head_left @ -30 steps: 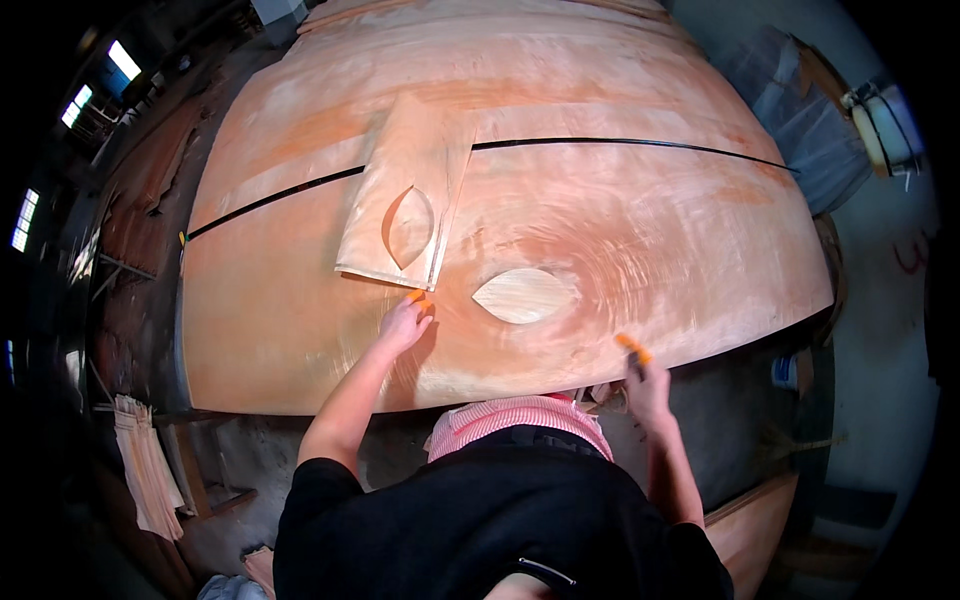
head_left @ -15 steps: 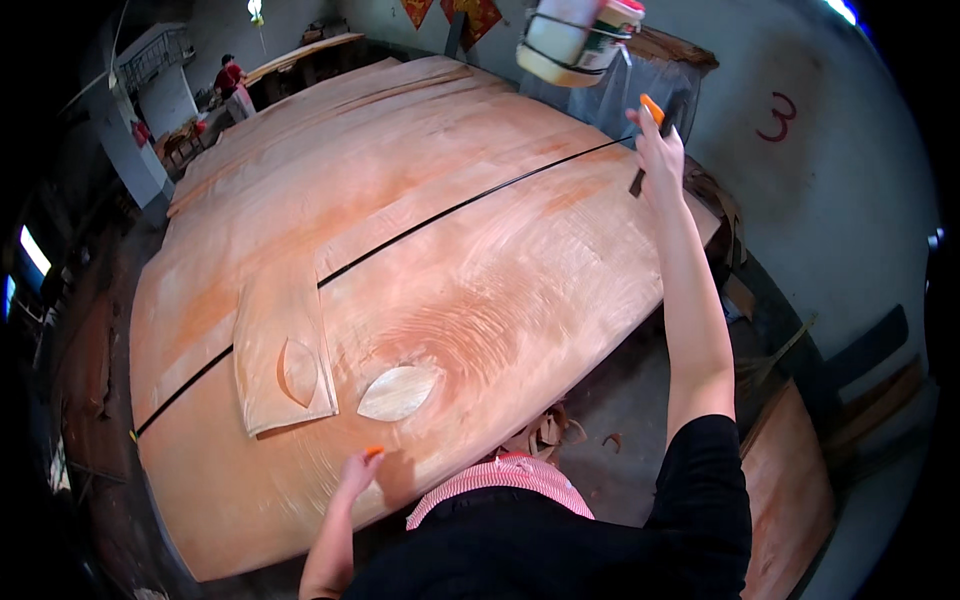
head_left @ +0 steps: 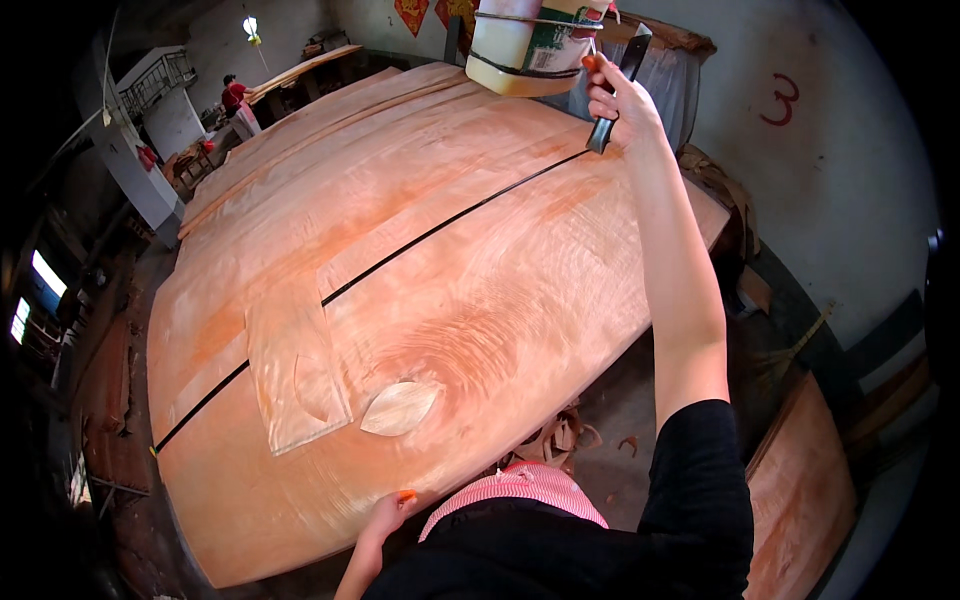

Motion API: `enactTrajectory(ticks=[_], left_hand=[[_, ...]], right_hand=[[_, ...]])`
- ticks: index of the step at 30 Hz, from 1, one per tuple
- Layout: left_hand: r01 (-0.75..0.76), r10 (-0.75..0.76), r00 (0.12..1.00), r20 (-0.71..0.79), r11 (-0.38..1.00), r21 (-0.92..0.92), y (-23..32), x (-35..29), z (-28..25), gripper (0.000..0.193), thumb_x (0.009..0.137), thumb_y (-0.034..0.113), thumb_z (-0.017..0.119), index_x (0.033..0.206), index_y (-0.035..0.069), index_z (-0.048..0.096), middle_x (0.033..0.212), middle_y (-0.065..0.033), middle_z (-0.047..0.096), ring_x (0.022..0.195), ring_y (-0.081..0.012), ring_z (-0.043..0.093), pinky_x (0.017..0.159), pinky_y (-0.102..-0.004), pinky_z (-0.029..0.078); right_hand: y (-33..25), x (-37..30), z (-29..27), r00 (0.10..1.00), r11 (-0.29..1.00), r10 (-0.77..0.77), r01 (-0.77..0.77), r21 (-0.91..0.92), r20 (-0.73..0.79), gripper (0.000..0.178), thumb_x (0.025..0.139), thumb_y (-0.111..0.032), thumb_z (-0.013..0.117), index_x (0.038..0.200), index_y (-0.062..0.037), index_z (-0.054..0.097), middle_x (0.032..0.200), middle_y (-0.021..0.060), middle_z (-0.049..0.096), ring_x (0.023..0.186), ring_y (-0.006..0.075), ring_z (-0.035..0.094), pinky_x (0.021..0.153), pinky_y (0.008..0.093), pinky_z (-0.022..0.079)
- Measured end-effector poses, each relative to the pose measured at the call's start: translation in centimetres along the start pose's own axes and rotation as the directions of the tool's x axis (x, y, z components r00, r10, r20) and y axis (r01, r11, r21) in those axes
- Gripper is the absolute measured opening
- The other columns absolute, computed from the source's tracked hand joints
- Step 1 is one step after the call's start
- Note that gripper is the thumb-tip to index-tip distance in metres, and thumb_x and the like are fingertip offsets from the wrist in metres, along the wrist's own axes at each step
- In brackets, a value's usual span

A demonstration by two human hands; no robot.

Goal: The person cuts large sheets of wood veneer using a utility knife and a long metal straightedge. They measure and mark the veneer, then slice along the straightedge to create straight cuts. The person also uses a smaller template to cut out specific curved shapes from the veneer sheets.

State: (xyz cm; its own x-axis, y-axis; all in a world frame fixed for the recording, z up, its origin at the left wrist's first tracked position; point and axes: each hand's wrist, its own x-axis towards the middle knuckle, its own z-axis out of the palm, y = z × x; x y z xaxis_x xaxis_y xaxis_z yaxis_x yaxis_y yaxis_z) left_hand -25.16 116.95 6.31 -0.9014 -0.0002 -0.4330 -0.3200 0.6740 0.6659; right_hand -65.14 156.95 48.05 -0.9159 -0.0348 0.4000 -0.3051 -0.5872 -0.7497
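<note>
My right hand is raised at the far right, closed around a knife with a dark handle and a dark blade pointing up. Orange covers a fingertip of that hand. Just beside it is a pale plastic container bound with black cord. My left hand, also orange-tipped, is low over the near edge of a broad stack of wood veneer, fingers loosely out with nothing visible in them. A loose veneer piece with a curved cut lies there, left of a pale leaf-shaped patch.
A thin black strip crosses the veneer diagonally, passing under the loose piece. Wood scraps lie on the floor by the near edge. Another board leans at the lower right. A person in red stands far back left.
My right hand has moved left with the knife, closer to the container, which sits further left and lower in view. My left hand has shifted right and down toward my body.
</note>
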Motion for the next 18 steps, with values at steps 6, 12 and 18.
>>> enactTrajectory(ticks=[6, 12, 18], left_hand=[[-0.011, 0.001, 0.997, -0.074, 0.991, -0.133, 1.2, -0.1, 0.6, 0.029, 0.079, 0.025, 0.054, 0.098, 0.004, 0.057, 0.080, -0.0104, 0.062, 0.073, -0.0151, 0.059, 0.065, -0.0260, 0.044], [-0.373, 0.252, 0.877, -0.408, 0.893, -0.252, 10.8, 5.3, -3.4, 0.036, 0.076, 0.021, 0.057, 0.106, 0.000, 0.051, 0.102, -0.0137, 0.054, 0.093, -0.0205, 0.052, 0.081, -0.0289, 0.039], [-0.700, 0.688, 0.588, -0.425, 0.696, 0.158, 27.8, 6.6, -6.3, 0.034, 0.073, 0.021, 0.060, 0.099, 0.001, 0.055, 0.111, -0.0129, 0.049, 0.110, -0.0284, 0.040, 0.091, -0.0369, 0.032]], right_hand=[[7.1, -9.7, 1.0, 0.998, 0.993, 0.051, -0.053, -0.107, -0.022, 0.021, 0.086, -0.025, 0.043, 0.075, -0.0085, 0.047, 0.049, -0.0073, 0.030, 0.039, 0.0037, 0.026, 0.036, 0.0184, 0.018], [20.3, -23.5, -1.3, 0.850, 0.852, 0.524, -0.522, 0.045, -0.055, 0.015, 0.082, -0.026, 0.051, 0.074, -0.0132, 0.047, 0.050, -0.0078, 0.034, 0.038, 0.0036, 0.031, 0.034, 0.0180, 0.023], [26.8, -34.3, 0.1, 0.594, 0.587, 0.804, -0.785, -0.198, 0.029, 0.020, 0.078, -0.026, 0.057, 0.070, -0.0112, 0.046, 0.054, -0.0055, 0.038, 0.043, 0.0036, 0.033, 0.038, 0.0183, 0.023]])
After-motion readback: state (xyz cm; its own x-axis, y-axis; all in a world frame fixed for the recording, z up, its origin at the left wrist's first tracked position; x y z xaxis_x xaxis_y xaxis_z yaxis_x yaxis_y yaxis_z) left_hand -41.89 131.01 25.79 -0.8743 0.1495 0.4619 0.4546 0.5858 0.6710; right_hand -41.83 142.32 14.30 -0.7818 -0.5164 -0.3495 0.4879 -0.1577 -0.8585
